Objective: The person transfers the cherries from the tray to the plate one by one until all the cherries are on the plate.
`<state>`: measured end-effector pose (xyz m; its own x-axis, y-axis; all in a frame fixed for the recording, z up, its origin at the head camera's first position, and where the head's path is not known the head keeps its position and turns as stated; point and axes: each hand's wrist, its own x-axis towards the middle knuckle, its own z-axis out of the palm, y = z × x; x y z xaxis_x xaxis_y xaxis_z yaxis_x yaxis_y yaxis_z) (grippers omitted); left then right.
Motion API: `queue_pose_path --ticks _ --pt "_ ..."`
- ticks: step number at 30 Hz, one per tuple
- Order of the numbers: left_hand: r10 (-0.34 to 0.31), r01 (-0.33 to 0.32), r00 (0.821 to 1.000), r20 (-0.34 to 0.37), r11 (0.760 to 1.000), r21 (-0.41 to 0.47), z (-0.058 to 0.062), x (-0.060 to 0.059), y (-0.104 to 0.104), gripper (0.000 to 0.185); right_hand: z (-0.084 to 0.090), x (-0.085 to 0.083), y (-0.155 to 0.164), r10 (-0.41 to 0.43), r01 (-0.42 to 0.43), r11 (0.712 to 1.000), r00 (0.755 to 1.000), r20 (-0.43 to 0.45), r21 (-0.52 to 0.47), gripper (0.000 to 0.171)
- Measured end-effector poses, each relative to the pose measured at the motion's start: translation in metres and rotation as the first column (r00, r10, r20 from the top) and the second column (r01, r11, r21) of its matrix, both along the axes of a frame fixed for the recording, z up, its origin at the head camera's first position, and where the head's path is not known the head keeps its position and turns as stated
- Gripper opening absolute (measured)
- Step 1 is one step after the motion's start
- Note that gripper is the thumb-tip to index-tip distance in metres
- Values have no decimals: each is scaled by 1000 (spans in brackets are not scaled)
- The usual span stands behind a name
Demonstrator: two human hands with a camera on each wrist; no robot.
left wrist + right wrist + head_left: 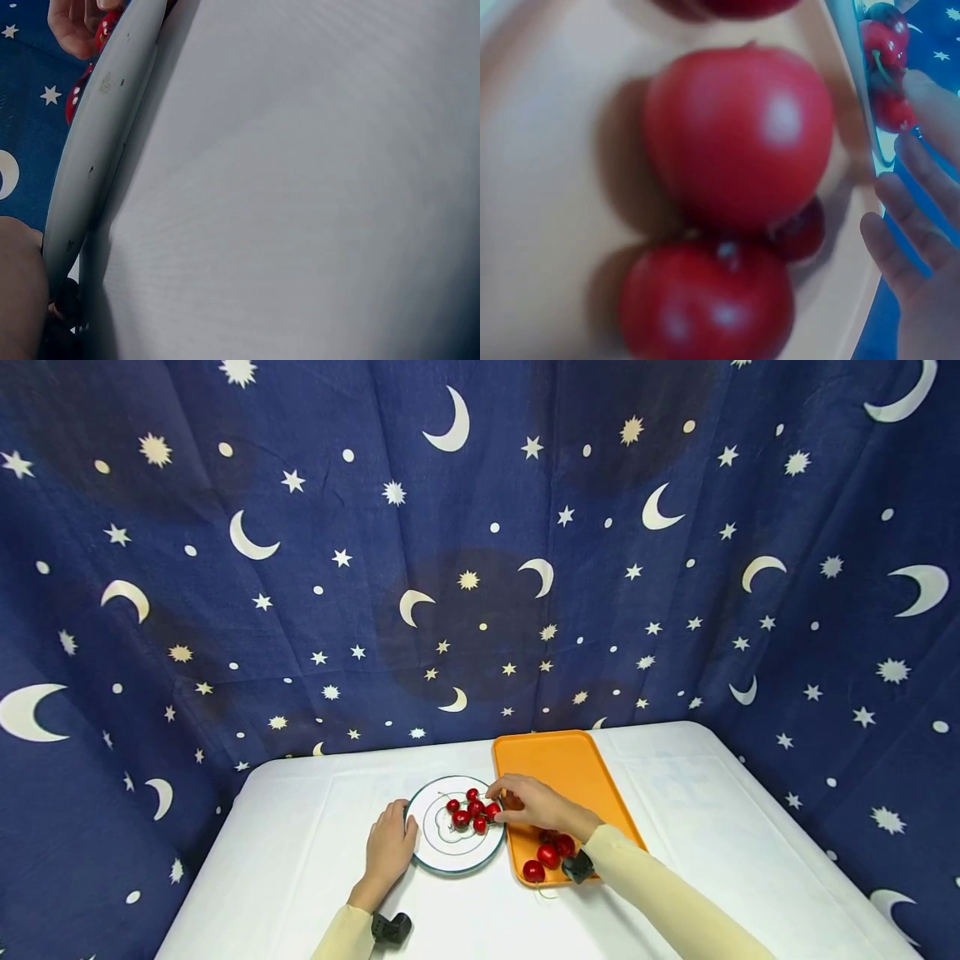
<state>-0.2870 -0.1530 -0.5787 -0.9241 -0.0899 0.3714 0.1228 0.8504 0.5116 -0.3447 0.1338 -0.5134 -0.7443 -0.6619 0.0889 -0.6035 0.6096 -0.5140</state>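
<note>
Sleeves nearest the camera: two cream sleeves with a small black wrist unit on each, coming in from the bottom edge of the head view.

Left hand [390, 843] lies flat on the white table [300, 827], fingers relaxed and straight, fingertips touching the left rim of the plate [431, 858]. Not gripping it. Left wrist view shows the plate [97, 142] edge-on, close, with table [300, 187] filling the rest; no fingers curled round the rim there.

Plate is white with a dark green rim, sits mid-table, just left of the tray [562, 768] and about touching it. Cluster of red cherries [471, 810] with stems lies in the plate's upper right part.

Right hand [536, 806] reaches leftward over the tray's left edge, fingertips at the rightmost cherry on the plate. Thumb and forefinger look closed on it, but the pinch itself is too small to confirm in the head view. Right wrist view shows the other fingers [911, 240] loosely extended, plate cherries [885, 45] just past them.

Tray is orange, rectangular, long side running away from the camera. More cherries [551, 853] sit at its near end, under the right wrist; blurred and very close in the wrist view [739, 135].

Star-and-moon blue cloth [480, 543] hangs behind and at both sides.
</note>
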Motion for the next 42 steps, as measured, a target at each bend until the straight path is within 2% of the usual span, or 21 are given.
queue_pose_path --ticks 6,9,16,19,23,30,42 --pt "-12 12 1000 -6 1000 4 -1 -1 2 29 4 5 18 26 -25 999 1000 16 -24 37" --pt "-7 7 1000 -3 1000 0 -1 -1 1 29 4 6 29 46 -45 999 998 31 -20 32" --pt "-1 1 1000 4 1000 4 1 1 -2 30 10 10 48 129 -138 989 981 145 51 22" --pt "-2 1 1000 5 1000 9 1 2 -2 29 15 15 48 165 -183 981 964 207 71 25" --pt "-11 11 1000 7 1000 5 1 2 -2 28 20 23 43 200 -228 969 949 245 93 28" --pt "-7 7 1000 -1 1000 0 -2 0 -1 28 23 33 36 218 -259 954 945 245 150 30" --pt "-9 9 1000 2 1000 5 -1 1 -1 28 28 40 34 210 -263 951 935 285 164 31"
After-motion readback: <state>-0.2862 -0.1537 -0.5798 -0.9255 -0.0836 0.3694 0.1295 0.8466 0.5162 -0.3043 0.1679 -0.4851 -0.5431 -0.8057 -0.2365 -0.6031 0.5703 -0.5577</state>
